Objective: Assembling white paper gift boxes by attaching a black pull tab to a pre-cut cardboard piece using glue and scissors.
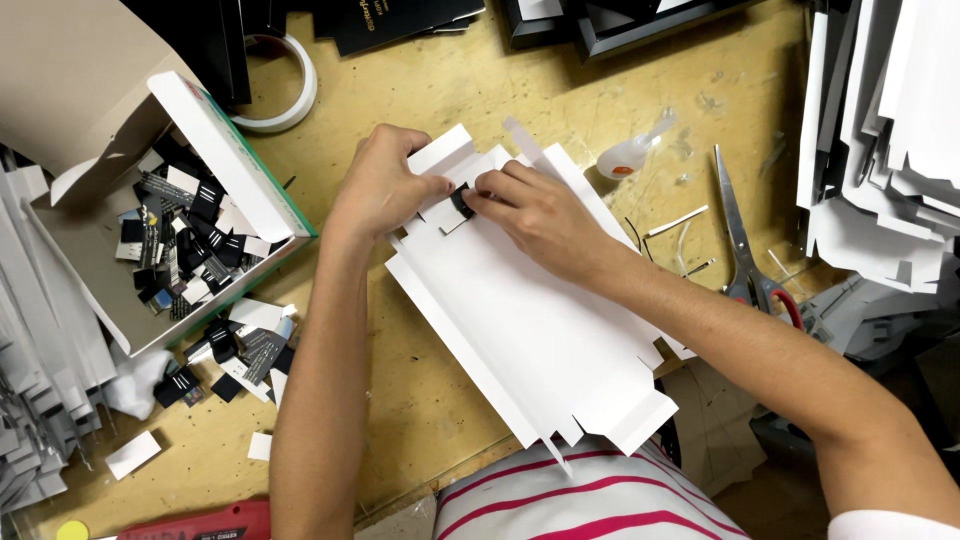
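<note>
A flat white die-cut cardboard box blank [530, 320] lies slanted across the wooden table [420, 400], its flaps unfolded. My left hand [385, 185] presses down on the blank's far left flap, thumb beside a small black piece [462, 200]. My right hand [535, 210] pinches that black piece against the blank with thumb and forefinger. Both hands meet at the blank's upper end, and the black piece is mostly covered by my fingers.
An open cardboard box [130, 200] of small black and white scraps sits at left, more scraps [235, 345] spilled beside it. A tape roll [285, 85], a small glue bottle [630, 155], red-handled scissors [745, 250] and stacks of white blanks [890, 140] surround the work area.
</note>
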